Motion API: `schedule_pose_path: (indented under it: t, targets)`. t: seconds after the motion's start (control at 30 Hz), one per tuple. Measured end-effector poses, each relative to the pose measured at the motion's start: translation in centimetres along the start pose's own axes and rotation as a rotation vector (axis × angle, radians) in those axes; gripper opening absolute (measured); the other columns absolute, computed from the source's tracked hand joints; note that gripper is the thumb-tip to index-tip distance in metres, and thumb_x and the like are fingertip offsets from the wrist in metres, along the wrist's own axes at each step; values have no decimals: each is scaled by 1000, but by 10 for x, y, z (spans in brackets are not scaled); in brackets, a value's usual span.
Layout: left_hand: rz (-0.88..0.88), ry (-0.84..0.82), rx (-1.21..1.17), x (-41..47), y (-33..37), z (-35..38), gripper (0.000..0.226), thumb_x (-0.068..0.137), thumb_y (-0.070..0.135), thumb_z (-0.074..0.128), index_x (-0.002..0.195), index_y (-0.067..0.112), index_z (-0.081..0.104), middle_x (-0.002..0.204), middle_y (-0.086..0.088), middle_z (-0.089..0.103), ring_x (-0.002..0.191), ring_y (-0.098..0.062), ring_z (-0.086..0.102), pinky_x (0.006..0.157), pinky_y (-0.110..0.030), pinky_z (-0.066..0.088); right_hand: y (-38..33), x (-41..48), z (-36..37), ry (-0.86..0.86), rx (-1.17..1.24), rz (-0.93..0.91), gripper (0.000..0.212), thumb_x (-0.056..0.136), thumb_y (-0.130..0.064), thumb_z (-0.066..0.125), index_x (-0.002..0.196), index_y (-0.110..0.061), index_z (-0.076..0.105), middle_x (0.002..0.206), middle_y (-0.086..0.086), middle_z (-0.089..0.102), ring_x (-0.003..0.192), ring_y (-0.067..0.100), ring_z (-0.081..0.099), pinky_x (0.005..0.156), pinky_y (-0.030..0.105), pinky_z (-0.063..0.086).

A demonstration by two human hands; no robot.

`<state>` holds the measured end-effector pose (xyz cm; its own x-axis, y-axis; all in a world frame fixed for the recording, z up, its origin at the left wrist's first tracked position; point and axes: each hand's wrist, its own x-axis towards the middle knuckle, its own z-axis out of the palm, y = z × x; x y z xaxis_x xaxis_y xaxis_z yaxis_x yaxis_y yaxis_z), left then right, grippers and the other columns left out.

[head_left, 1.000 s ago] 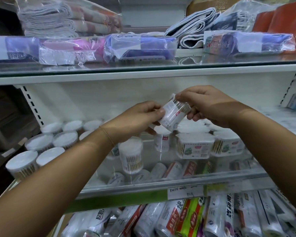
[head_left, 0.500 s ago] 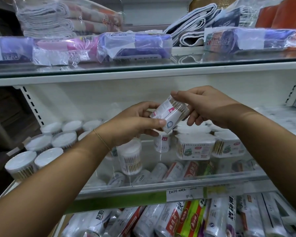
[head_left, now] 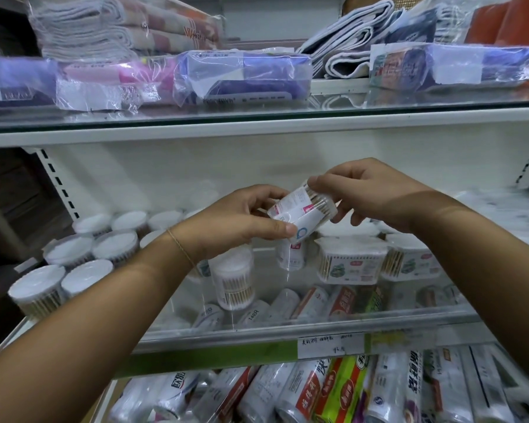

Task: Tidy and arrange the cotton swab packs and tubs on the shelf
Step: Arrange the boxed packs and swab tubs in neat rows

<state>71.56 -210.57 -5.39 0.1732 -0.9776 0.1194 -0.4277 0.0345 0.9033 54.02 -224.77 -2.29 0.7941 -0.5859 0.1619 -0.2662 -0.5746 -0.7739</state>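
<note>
A cotton swab tub [head_left: 303,213] was held tilted in the air above the glass shelf [head_left: 287,331]. The left hand [head_left: 235,221] pinched its labelled end and the right hand [head_left: 367,193] curled its fingers [head_left: 327,180] round the swab end, probably to stand it beside the upright tub [head_left: 232,279] below.

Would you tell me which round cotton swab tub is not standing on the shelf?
The labelled tub, held tilted between left hand and right hand; the white-lidded tubs at left and the lone middle tub stand upright.
</note>
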Motion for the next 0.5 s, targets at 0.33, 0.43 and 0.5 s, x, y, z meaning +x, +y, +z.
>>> schedule_pose_path:
  t: [0.33, 0.43, 0.5]
  targets:
    - [-1, -8, 220, 8, -4, -8, 82, 58, 41, 88, 132, 30, 54, 112, 3, 70, 105, -15, 67, 100, -43, 50, -6, 2, 5, 66, -32, -80, 26, 78, -48, 74, 92, -26, 74, 83, -3, 74, 74, 12, 68, 61, 27, 54]
    - [-75, -83, 294, 7, -9, -17, 86, 70, 29, 87, 143, 32, 42, 124, 10, 66, 117, -7, 60, 108, -39, 44, -2, -4, 14, -11, -194, -109, 34, 72, -57, 75, 94, -31, 74, 84, -7, 73, 75, 5, 68, 72, 31, 58]
    - [-98, -129, 332, 6, -13, -17, 85, 74, 26, 85, 146, 32, 39, 134, 11, 59, 123, -3, 54, 111, -35, 41, 1, -7, 22, -71, -302, -132, 37, 72, -58, 75, 99, -34, 74, 89, -10, 71, 78, 4, 66, 77, 33, 58]
